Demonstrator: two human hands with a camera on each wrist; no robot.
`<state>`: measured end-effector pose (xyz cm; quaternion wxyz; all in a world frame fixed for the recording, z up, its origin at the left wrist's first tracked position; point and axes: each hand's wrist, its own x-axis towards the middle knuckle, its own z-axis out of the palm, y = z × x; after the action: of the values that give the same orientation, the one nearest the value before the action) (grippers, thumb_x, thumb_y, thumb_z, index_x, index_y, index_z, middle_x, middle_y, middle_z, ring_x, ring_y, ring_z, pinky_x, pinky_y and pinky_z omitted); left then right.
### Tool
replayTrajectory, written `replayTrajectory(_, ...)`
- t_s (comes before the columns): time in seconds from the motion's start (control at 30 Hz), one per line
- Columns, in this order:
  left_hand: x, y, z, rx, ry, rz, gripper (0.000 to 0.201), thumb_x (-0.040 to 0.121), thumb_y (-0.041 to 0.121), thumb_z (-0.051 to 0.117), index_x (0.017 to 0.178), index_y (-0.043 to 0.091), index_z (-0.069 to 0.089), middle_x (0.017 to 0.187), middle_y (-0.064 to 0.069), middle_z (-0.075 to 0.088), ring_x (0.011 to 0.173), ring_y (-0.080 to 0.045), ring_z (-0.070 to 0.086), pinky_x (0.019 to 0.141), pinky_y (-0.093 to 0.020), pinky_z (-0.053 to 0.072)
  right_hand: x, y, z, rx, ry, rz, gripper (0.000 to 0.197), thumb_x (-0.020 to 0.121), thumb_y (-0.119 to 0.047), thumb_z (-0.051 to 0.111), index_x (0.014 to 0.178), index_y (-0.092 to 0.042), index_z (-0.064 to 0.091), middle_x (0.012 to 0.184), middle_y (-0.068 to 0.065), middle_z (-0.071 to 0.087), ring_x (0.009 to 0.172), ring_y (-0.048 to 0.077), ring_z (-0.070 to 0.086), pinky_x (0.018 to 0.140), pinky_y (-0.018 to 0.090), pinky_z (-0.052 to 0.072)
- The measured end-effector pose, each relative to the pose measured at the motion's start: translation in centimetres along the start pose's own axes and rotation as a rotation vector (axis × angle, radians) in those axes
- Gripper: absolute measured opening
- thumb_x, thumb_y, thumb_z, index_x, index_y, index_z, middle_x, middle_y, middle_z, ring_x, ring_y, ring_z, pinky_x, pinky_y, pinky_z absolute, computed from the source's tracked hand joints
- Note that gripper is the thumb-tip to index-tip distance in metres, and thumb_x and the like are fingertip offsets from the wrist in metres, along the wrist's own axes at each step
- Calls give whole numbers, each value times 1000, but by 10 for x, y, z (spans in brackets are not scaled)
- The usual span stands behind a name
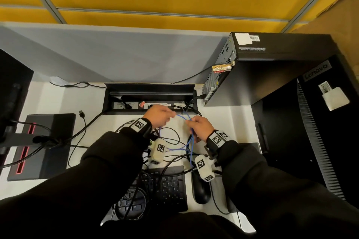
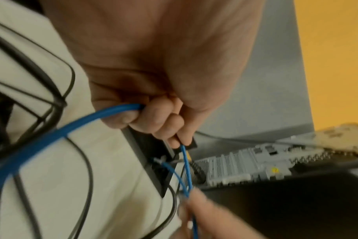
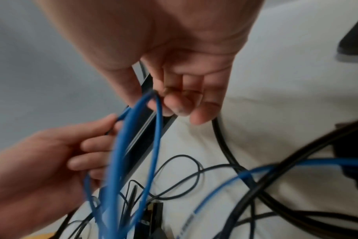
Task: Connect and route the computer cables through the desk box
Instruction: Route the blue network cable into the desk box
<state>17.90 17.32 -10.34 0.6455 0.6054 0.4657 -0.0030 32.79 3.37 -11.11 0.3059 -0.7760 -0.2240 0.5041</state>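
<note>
- The left hand [image 1: 159, 116] clenches the blue cable [image 1: 182, 118]; the right hand [image 1: 199, 126] pinches a loop of it, just in front of the desk box [image 1: 108, 101].
- The cable runs roughly 9-to-3 between the hands.
- The box opening lies at 12 o'clock; the left hand is nearer.

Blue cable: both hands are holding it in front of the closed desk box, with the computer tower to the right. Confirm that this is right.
Not quite: the desk box is open, its lid raised and sockets visible in the head view. The rest stands: the left hand and right hand both hold the blue cable in front of it, with the computer tower to the right.
</note>
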Motion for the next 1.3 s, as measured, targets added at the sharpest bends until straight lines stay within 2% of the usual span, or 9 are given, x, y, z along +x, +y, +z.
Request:
replayTrajectory(0.2,-15,5,-49,-678,157,17,21,105,26,54,86,19,61,64,6,41,57,-10,38,56,-23,35,-2,0,-7,365,45,180,27,105,-28,53,90,-6,48,66,15,51,46,24,43,51,36,49)
replayTrajectory(0.37,-33,6,-59,-959,56,37,43,97,38,65,60,25,46,62,4,31,60,-13,31,62,-27,37,0,-3,-3,376,30,232,32,105,-27,53,85,-2,50,68,20,56,57,32,57,61,48,59)
replayTrajectory(0.5,-51,12,-47,-47,-29,74,29,86,25,80,61,23,65,70,3,55,71,-9,44,70,-23,40,2,-5,3,418,50,238,41,106,-28,48,72,-7,44,57,16,57,54,30,56,63,46,57)
replayTrajectory(0.6,-48,7,-31,539,-204,7,29,74,29,90,97,24,72,105,6,66,93,-7,58,76,-23,42,1,-8,7,459,56,252,44,109,-25,42,68,-7,48,59,13,56,55,26,57,64,45,57)
replayTrajectory(0.77,-36,11,7,773,-346,22,75,79,22,84,147,21,51,137,2,60,117,-15,59,95,-27,48,1,-10,-2,462,32,259,33,104,-19,39,72,-14,46,50,-1,26,38,12,19,36,17,22)
replayTrajectory(0.83,-35,12,24,922,-451,-3,71,80,28,83,144,16,54,136,1,62,121,-19,58,101,-30,49,2,-12,-6,485,2,275,32,104,-21,38,72,-17,45,48,-4,22,37,10,13,37,15,15)
replayTrajectory(0.93,-28,1,42,1092,-546,-2,43,79,33,85,113,12,70,116,-3,68,103,-22,62,84,-29,50,7,-18,-16,506,-18,293,37,105,-23,37,69,-18,43,47,-6,20,36,9,12,37,13,14)
replayTrajectory(1.03,-28,-2,36,1080,-511,13,38,83,22,82,120,18,73,127,2,67,100,-15,58,77,-24,46,12,-20,-29,493,-59,309,39,106,-26,36,68,-19,41,46,-6,19,35,8,12,35,13,13)
replayTrajectory(1.3,-37,8,45,781,-576,70,66,80,49,83,137,27,58,132,4,60,120,-18,57,100,-29,44,21,-42,-31,675,-209,346,37,107,-19,26,73,-17,39,40,-8,21,30,6,18,34,11,13)
